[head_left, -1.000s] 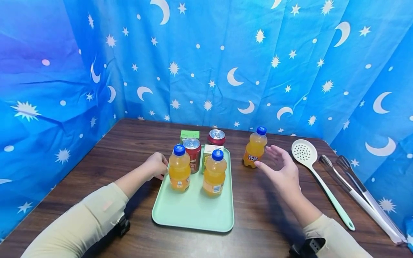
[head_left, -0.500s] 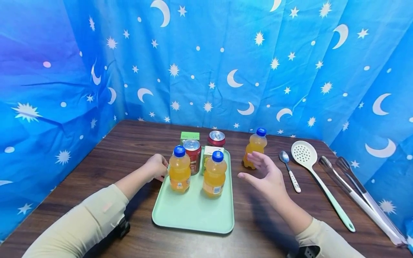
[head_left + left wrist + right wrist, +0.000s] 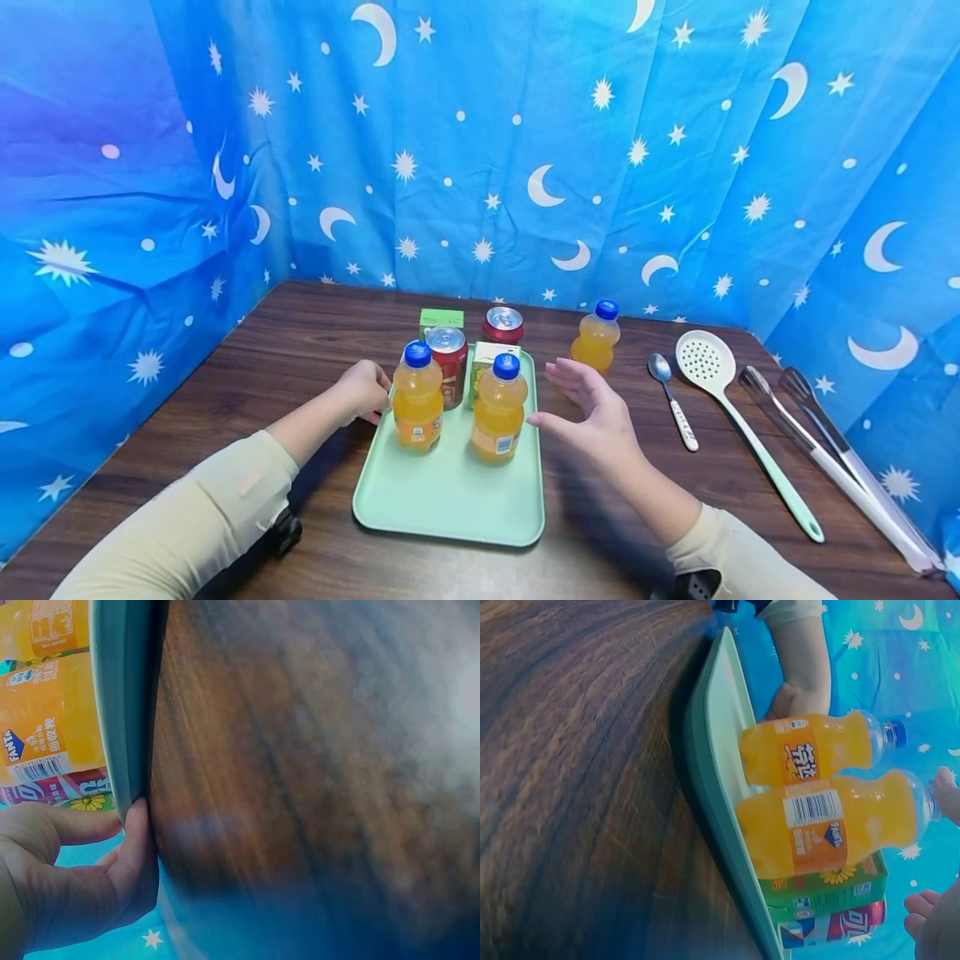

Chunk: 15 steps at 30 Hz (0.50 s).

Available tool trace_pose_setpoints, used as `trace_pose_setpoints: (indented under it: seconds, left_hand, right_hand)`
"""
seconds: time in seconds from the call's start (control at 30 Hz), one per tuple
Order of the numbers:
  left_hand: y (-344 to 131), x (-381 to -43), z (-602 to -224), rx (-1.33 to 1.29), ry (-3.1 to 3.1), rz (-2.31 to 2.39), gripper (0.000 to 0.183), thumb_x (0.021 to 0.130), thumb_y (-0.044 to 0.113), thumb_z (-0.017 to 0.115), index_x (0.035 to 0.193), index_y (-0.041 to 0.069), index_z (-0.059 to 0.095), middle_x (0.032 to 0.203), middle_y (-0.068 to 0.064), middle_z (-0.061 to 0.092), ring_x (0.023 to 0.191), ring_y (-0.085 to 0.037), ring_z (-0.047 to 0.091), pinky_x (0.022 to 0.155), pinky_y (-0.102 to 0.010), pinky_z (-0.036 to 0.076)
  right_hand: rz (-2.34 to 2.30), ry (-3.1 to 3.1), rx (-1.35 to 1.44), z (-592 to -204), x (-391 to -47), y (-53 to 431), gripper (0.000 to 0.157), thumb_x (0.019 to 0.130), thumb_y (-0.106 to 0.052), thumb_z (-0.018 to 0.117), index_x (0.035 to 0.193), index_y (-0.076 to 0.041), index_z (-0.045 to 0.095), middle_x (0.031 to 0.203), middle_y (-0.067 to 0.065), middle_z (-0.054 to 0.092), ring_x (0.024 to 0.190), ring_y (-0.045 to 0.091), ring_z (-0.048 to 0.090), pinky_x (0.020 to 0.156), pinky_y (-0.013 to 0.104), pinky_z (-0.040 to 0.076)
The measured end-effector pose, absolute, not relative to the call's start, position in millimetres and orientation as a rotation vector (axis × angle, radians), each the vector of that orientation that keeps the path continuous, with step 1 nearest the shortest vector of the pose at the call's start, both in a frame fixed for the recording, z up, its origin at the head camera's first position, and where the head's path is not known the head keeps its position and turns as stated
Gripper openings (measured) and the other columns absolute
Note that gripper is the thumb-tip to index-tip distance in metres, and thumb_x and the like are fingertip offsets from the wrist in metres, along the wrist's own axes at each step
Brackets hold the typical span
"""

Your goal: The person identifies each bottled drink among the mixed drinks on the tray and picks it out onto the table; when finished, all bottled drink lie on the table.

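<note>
My left hand [image 3: 363,392] pinches the left rim of a pale green tray [image 3: 450,500]. In the left wrist view, thumb and fingers [image 3: 135,847] meet over the rim. Two orange Fanta bottles with blue caps stand upright on the tray, a left bottle [image 3: 417,404] and a right bottle [image 3: 498,421]. Behind them are a red soda can [image 3: 452,371] and a green-and-yellow drink carton [image 3: 477,379]. My right hand [image 3: 596,417] holds nothing; its fingers are spread just outside the tray's right side, beside the right bottle. In the right wrist view only parts of its fingers [image 3: 922,907] show.
A third Fanta bottle [image 3: 597,337] stands on the table behind my right hand. At the tray's far end are a green box [image 3: 442,319] and another red can [image 3: 503,323]. On the right lie a spoon [image 3: 675,404], a slotted skimmer [image 3: 707,357] and metal tongs [image 3: 840,458].
My right hand has moved left, from beside the third bottle to the tray's right side, uncovering the spoon. The left hand and the tray stay where they were.
</note>
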<state>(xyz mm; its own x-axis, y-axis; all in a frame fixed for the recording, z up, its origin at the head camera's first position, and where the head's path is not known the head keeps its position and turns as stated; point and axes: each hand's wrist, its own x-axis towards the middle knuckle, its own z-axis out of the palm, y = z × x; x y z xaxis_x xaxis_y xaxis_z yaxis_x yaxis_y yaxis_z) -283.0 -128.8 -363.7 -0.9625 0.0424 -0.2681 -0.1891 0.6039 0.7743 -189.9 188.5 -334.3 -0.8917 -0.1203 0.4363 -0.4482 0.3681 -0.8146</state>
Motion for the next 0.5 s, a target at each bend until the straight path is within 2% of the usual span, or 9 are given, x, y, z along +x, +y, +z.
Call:
trace_pose_setpoints:
  seconds: [0.27,0.5]
  left_hand:
    - [-129.0,-282.1,-365.0,-0.113,2.567,1.286,0.024,0.076,-0.015,0.059,0.098,-0.008,0.053,0.093,-0.019,0.053,0.075,-0.026,0.06,0.055,-0.033,0.057]
    - [-129.3,-282.1,-363.4,-0.09,2.568,1.298,0.024,0.076,-0.016,0.058,0.098,-0.009,0.052,0.093,-0.019,0.053,0.074,-0.025,0.06,0.055,-0.033,0.057]
  right_hand:
    - [1.541,-2.35,0.52,-340.3,-191.4,179.8,0.072,0.069,-0.024,0.084,0.129,-0.009,0.048,0.125,0.006,0.058,0.117,0.017,0.052,0.097,0.038,0.043]
    - [1.553,-2.343,0.554,-342.4,-193.8,171.0,0.068,0.069,-0.025,0.084,0.126,-0.011,0.049,0.123,0.003,0.059,0.115,0.016,0.053,0.096,0.036,0.044]
